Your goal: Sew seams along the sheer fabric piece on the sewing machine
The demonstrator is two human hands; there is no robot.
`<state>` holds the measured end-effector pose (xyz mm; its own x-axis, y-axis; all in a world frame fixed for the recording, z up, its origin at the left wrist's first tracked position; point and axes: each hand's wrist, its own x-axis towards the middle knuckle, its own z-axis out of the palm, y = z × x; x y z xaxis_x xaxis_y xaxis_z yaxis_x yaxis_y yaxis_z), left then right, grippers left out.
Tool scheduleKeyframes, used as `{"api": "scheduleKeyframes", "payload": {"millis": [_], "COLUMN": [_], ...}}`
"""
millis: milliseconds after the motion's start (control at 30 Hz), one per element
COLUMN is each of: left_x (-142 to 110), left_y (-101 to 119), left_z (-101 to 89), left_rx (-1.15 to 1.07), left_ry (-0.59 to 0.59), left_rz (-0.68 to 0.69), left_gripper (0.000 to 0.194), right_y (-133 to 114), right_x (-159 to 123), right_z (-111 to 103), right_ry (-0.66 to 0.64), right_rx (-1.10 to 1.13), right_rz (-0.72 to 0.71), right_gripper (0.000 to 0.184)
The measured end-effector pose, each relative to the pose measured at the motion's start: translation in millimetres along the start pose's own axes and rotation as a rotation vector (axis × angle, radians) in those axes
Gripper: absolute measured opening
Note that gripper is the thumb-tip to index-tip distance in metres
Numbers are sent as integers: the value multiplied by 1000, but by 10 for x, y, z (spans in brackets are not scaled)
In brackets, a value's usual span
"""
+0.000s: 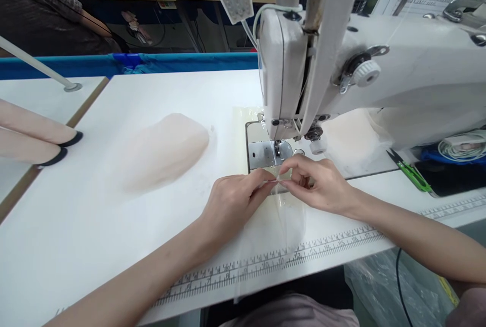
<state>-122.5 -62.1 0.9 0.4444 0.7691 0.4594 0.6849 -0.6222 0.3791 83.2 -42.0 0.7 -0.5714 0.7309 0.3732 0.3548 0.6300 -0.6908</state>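
My left hand point(243, 195) pinches the edge of a thin, sheer white piece of fabric point(286, 220) between thumb and fingers. Just to its right, my right hand point(317, 182) holds the same edge with thumb and forefinger, its other fingers curled. Both hands are just in front of the presser foot point(277, 149) of a white sewing machine point(281, 74), over the metal needle plate point(261, 155). The sheer fabric hangs down over the table's front edge and is hard to make out. Left of my hands lies a pale beige piece of fabric point(170, 150).
More pale fabric point(353, 134) lies under the machine arm. Green thread snips point(413, 175), a dark phone-like slab point(451, 177) and a coiled cable point(463, 146) are at the right. A ruler strip point(266, 263) follows the front edge. Beige dark-tipped pieces point(34, 139) lie left. Another person sits behind.
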Motion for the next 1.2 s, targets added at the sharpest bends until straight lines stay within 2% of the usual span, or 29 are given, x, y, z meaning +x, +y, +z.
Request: {"api": "scheduleKeyframes", "payload": {"millis": [333,533,733,833,900,967,1100,1200], "left_x": [-7,-22,-30,-30,-29,-29,-38,-48], "left_y": [6,1,49,74,77,67,44,65], "left_z": [-12,-5,-39,-53,-55,-51,-25,-17], "left_rx": [-21,-39,-76,-146,-185,-207,-192,-135], "left_ry": [-3,35,36,-8,-64,-89,-6,38], "left_rz": [-15,14,-29,-110,-117,-40,118,102], "left_gripper": [19,20,16,8,19,28,16,13], "right_y": [0,8,-7,24,44,44,-15,-60], "right_x": [8,9,9,-17,-29,-27,5,18], "right_z": [6,5,2,-18,-52,-96,-164,-190], "right_ry": [-27,-43,54,141,131,75,13,25], "right_rx": [4,0,-49,-242,-394,-473,-511,-542], "right_rz": [8,-9,-70,-247,-418,-563,-719,-799], "right_gripper": [10,11,9,12,15,19,26,28]}}
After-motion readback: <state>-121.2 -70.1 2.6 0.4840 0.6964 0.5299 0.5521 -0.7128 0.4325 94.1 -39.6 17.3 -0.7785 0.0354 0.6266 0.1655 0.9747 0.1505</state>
